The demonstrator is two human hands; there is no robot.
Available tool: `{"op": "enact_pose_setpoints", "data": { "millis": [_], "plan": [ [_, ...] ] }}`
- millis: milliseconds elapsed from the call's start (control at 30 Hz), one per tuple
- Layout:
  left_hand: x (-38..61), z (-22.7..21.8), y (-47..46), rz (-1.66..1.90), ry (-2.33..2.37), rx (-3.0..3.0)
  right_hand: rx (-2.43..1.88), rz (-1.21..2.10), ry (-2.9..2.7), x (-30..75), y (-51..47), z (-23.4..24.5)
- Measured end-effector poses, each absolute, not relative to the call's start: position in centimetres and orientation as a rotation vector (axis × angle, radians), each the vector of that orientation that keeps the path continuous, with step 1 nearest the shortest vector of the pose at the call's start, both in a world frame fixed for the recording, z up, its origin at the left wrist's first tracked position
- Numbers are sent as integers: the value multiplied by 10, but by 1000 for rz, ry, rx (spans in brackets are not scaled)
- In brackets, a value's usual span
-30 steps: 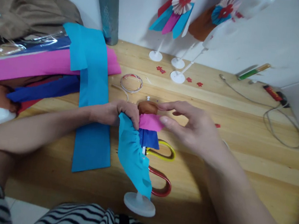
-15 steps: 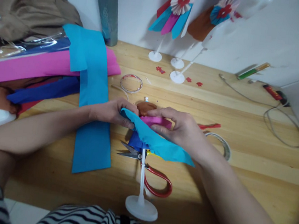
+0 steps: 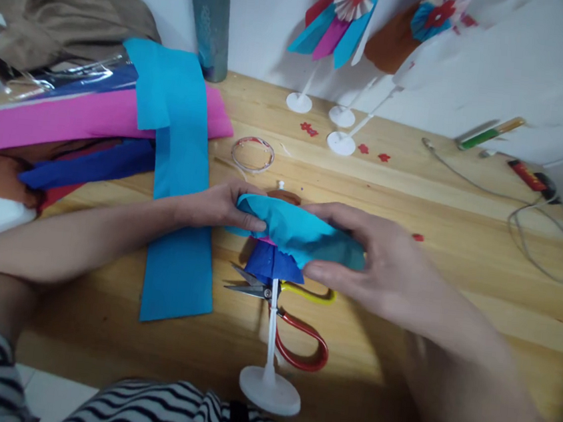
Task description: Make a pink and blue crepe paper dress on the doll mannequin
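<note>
A strip of light-blue crepe paper [image 3: 304, 230] lies across a small figure on a white stand [image 3: 270, 388]. My left hand [image 3: 234, 209] pinches its left part, thumb in front. My right hand [image 3: 367, 253] grips the right part, thumb below and fingers behind. Under the strip show a sliver of pink and a dark-blue skirt-like piece [image 3: 268, 263]; a brown part [image 3: 285, 197] peeks out above. The stand tilts with its round base towards me. Beneath it lie scissors [image 3: 265, 293] with a red and a yellow handle, blades apart.
A long blue paper strip [image 3: 179, 274] lies to the left, over pink paper [image 3: 60, 110] and other coloured pieces. Decorated figures on white stands [image 3: 299, 103] lean by the wall. Small red flowers [image 3: 363, 149], a wire ring [image 3: 252, 154] and a cable [image 3: 520, 233] lie on the table.
My right hand has moved right and taken hold of the light-blue strip's right part, lifting it across the front. The pink piece is now mostly covered. The view has shifted slightly.
</note>
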State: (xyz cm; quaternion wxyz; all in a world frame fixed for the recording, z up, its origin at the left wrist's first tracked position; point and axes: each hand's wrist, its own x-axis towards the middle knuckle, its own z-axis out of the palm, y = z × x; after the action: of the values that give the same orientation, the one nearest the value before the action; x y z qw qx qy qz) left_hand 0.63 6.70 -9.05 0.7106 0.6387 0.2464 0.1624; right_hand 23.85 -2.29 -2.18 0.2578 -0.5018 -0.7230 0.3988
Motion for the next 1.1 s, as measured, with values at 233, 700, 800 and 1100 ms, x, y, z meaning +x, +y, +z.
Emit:
{"op": "enact_pose_setpoints", "data": {
  "millis": [233,700,800,1100],
  "plan": [
    [11,-89,66,407,582,1278,-1526,1086,-1628,231,-17,-30],
    [16,-89,66,369,625,1301,-1602,846,-1728,236,-10,-45],
    [16,-91,66,367,614,1341,-1620,823,-1753,238,-8,-46],
    [16,-91,65,388,639,1371,-1652,926,-1692,242,-11,-40]
  ]
}}
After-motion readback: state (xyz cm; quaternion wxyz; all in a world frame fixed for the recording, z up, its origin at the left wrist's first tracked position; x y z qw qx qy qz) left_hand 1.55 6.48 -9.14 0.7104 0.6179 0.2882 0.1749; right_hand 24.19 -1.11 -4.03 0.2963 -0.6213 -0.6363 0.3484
